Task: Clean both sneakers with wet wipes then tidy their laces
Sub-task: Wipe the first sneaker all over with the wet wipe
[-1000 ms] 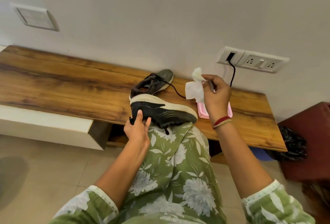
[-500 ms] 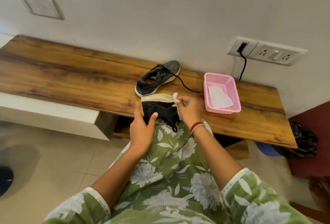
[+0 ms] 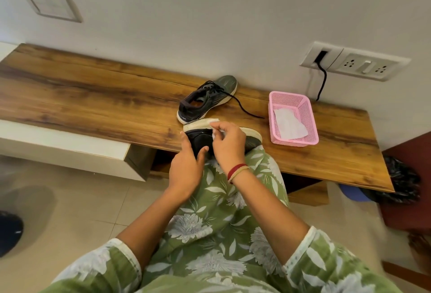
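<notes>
A dark sneaker (image 3: 200,137) with a cream sole lies on its side on my knee at the bench's front edge. My left hand (image 3: 187,164) grips its heel end. My right hand (image 3: 227,144) presses a white wet wipe (image 3: 215,129) against the sneaker's sole edge and side, covering most of the wipe. The second dark grey sneaker (image 3: 205,100) stands upright on the wooden bench (image 3: 93,96) just behind, one loose black lace trailing right. A pink mesh basket (image 3: 310,127) to the right holds another white wipe (image 3: 289,124).
The white wall close behind the bench carries a socket plate (image 3: 354,64) with a black cable hanging down. A dark red seat (image 3: 410,176) and a black bag stand at the right. A white cabinet (image 3: 65,143) sits under the bench's left part, above tiled floor.
My right hand came down from above the basket with the wipe and now rubs it along the held sneaker's sole. The left hand keeps its grip on the heel.
</notes>
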`<move>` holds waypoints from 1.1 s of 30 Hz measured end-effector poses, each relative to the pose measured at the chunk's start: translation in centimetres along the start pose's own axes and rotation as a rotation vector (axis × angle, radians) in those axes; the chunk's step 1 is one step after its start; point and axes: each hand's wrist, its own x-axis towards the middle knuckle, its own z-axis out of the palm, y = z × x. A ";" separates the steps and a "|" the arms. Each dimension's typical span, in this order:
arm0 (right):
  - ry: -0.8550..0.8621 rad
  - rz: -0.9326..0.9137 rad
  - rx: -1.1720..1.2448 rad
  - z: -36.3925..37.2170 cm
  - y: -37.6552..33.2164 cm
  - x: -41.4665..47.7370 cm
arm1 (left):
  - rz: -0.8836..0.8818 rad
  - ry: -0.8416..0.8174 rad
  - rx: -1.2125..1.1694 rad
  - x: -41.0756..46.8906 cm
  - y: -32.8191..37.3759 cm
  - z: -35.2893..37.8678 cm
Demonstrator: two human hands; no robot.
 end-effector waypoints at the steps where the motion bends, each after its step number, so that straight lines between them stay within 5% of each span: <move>1: -0.061 -0.053 0.018 0.2 -0.3 -0.4 | 0.001 -0.002 0.024 -0.1 0.1 0.1; 4: -0.184 -0.127 0.078 0.0 -0.2 -1.0 | 0.028 0.002 0.068 -0.6 0.4 0.5; 10: 0.144 0.260 0.259 -5.6 2.6 2.2 | 0.012 0.024 0.049 -1.2 0.4 0.9; 19: 0.217 0.322 0.063 -11.6 6.6 5.6 | 0.058 0.007 0.307 0.0 0.5 -0.3; 28: 0.097 0.309 0.045 -11.5 8.4 4.0 | 0.299 0.151 0.538 2.2 0.0 -1.1; 33: 0.089 0.338 0.110 -11.0 8.8 3.4 | 0.551 0.078 0.433 3.4 -0.8 -0.6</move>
